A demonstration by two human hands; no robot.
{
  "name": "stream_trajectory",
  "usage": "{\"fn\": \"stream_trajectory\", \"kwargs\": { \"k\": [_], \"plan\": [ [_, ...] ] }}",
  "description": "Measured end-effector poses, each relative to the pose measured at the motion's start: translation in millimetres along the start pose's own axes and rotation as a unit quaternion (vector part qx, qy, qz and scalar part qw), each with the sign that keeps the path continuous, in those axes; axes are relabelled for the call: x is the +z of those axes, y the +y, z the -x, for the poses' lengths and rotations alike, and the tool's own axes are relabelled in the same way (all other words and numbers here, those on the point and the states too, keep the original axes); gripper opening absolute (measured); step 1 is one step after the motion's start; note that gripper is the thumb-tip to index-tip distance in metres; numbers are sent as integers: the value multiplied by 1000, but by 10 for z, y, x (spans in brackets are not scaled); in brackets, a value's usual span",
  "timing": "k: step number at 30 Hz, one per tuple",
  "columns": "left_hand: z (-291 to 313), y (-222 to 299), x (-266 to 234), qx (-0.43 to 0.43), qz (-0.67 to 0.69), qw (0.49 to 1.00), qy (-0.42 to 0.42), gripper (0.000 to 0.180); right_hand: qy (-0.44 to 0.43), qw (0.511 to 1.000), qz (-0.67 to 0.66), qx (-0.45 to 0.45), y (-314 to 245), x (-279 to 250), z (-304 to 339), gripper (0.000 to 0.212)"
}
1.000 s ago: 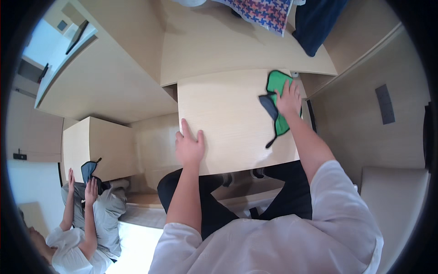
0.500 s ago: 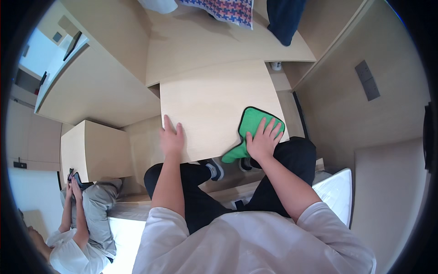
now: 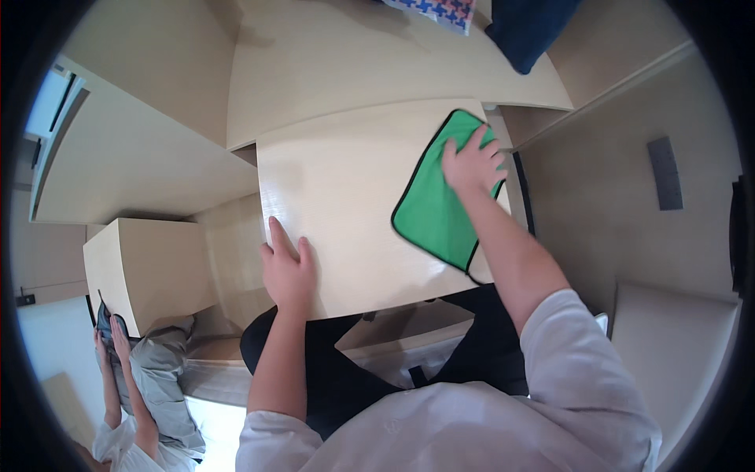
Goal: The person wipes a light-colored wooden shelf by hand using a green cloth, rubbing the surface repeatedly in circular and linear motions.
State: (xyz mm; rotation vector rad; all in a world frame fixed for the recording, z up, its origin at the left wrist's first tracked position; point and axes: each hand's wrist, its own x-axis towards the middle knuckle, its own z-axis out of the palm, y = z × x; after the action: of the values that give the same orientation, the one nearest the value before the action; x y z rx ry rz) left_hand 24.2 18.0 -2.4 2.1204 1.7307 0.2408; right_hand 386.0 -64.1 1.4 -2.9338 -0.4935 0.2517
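Observation:
A green cloth with black edging lies spread over the right part of a pale wooden tabletop. My right hand presses on the cloth's far right part, fingers spread and holding nothing in a grip. One corner of the cloth, trailing a black edge, reaches the tabletop's near right side. At the near left edge of the top, my left hand rests with its fingers apart, the thumb side toward the middle.
Beyond the tabletop is a wooden surface bearing a patterned bag and dark blue fabric. A wooden cabinet block stands left. Another person's hands hold a dark item there. A socket plate is on the right wall.
My right hand has moved farther away with the cloth, which now lies more spread out. My left hand stays at the left edge. The view has shifted.

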Motion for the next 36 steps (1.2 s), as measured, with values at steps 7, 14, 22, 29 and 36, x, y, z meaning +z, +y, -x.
{"fn": "stream_trajectory", "kwargs": {
  "k": [7,14,22,29,36],
  "plan": [
    [-21,-94,23,34,-55,997,33,78,-31,999,-39,-23,-106,-20,-1300,89],
    [-24,-68,13,33,-30,999,4,79,6,989,-61,-134,537,105,-1025,84],
    [-25,-41,65,28,-39,999,24,78,-64,997,-25,-38,1373,-79,608,81],
    [-13,-233,168,28,-50,996,63,75,6,993,102,-60,1308,156,1557,88],
    [-16,-157,192,27,-64,996,64,72,-31,987,76,-140,888,128,1545,87]
  ]
}}
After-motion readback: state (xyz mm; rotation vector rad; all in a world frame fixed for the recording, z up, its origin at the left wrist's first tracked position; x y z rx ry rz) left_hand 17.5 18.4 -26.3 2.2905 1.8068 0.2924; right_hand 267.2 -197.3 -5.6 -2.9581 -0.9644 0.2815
